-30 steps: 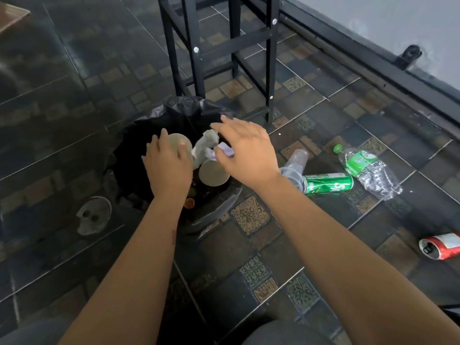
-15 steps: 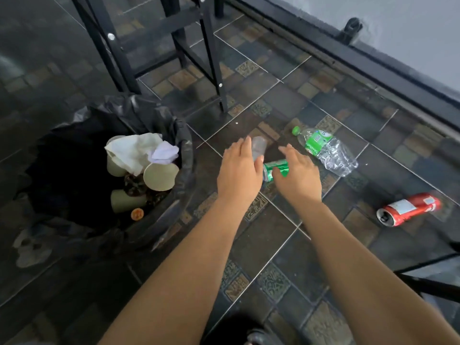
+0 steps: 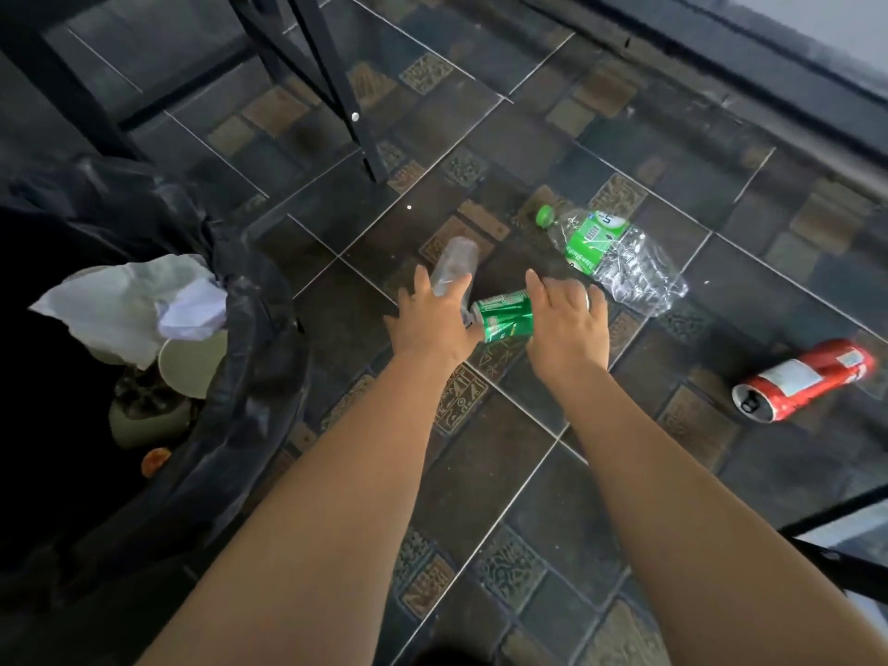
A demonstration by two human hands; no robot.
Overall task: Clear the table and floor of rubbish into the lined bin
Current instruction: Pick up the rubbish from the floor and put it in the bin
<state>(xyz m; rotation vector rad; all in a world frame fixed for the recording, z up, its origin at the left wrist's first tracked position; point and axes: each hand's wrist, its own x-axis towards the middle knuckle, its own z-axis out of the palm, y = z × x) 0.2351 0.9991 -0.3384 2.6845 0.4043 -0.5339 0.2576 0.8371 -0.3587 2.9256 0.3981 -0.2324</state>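
On the dark tiled floor a green can (image 3: 504,317) lies on its side next to a clear plastic cup (image 3: 454,264). My left hand (image 3: 432,324) is down on the cup, thumb on one side and fingers on the other. My right hand (image 3: 567,324) covers the can's right end with its fingers curled over it. The bin (image 3: 259,377), lined with a black bag, stands at the left and holds paper cups and crumpled white paper (image 3: 129,305).
A crushed clear bottle with a green label (image 3: 610,252) lies just beyond my right hand. A red can (image 3: 807,382) lies farther right. Black metal furniture legs (image 3: 336,88) stand behind the bin. A dark skirting runs along the wall at top right.
Both hands left the bin and swung right to the floor litter. The left hand came down onto the clear cup and the right onto the green can.
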